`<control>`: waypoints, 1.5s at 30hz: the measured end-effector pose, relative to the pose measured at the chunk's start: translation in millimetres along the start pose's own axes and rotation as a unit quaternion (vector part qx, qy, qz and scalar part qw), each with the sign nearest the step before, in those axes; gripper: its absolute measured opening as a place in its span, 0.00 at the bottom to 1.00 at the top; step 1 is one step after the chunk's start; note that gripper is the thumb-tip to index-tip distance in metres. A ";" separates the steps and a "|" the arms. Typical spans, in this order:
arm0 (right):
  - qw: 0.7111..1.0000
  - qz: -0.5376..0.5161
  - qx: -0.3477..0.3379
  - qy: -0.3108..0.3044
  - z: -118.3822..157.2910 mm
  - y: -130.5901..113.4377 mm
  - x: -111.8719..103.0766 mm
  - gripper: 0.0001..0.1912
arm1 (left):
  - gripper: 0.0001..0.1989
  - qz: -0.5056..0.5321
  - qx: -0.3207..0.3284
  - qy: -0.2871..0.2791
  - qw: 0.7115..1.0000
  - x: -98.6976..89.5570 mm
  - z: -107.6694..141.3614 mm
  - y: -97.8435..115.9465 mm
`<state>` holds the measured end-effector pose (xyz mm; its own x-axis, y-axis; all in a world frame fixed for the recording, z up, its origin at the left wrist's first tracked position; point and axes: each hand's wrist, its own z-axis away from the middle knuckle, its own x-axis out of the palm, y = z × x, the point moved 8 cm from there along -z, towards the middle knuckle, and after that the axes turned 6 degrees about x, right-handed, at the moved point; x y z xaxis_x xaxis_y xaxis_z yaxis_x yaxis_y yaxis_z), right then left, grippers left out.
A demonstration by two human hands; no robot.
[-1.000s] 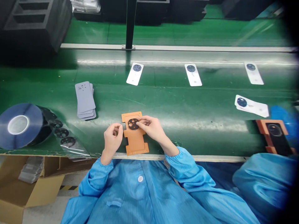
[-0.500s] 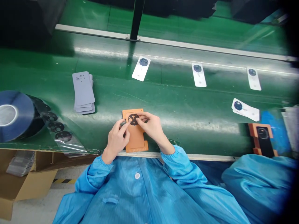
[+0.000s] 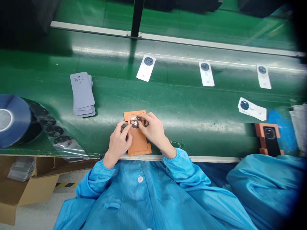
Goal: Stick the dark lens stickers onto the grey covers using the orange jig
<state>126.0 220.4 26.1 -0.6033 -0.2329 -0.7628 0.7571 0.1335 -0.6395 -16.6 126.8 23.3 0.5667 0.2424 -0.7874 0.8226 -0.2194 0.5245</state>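
An orange plate-shaped fixture [image 3: 137, 143] lies at the near edge of the green bench, in front of my body. Over its upper part is a thin black round sticker [image 3: 134, 122] with several holes, shining with reflected light. My right hand [image 3: 153, 129] pinches the sticker's right edge between thumb and fingers. From the left, my left hand [image 3: 119, 142] reaches in, its index fingertip at the sticker's lower left edge and its thumb apart. Whether the sticker touches the fixture all over cannot be made out.
Grey phone-back panels [image 3: 82, 91] are stacked at left, near a film roll [image 3: 18, 121] with black stickers on its strip. White cards [image 3: 145, 68] with dark discs lie farther back. A co-worker's blue sleeve [image 3: 263, 179] and another orange fixture [image 3: 260, 131] are at right. An open carton [image 3: 35, 191] stands below left.
The sticker was matte and flat-looking; now it catches bright light, its right side gripped by my right hand. Both hands stay nearly in place. The view has shifted slightly.
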 end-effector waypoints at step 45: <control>0.990 0.067 -0.047 -0.118 -15.1 1.1 -5.4 0.16 | 0.26 -0.097 0.165 -0.133 0.973 -5.3 -2.7 4.6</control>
<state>126.4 236.4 28.1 -0.4148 -0.4238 -0.8052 0.7934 0.2647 -0.5481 -15.7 127.1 30.7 0.3343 0.0660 -0.9402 0.8290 -0.4951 0.2600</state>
